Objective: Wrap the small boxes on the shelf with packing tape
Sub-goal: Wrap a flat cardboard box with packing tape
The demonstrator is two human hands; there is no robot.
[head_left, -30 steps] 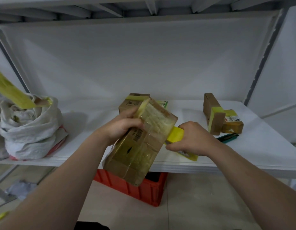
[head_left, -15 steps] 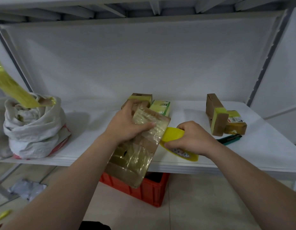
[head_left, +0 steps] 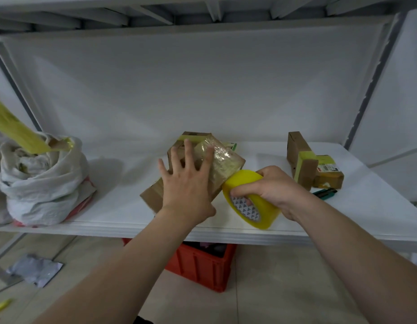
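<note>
A brown cardboard box, partly covered in glossy yellowish tape, lies on the white shelf near its front edge. My left hand lies flat on top of it with fingers spread and straight. My right hand grips a yellow roll of packing tape just right of the box, with a finger through the core; the roll touches the box's right side. Behind the box stands another brown box with a yellow tape strip.
Two taped boxes and a dark green cutter lie at the shelf's right. A white bag with a yellow tape strip sits at the left. A red crate stands on the floor below.
The box came down from a tilted hold over the shelf's edge and now lies on the shelf. My left hand let go its grip and flattened on top. The tape roll turned up beside it.
</note>
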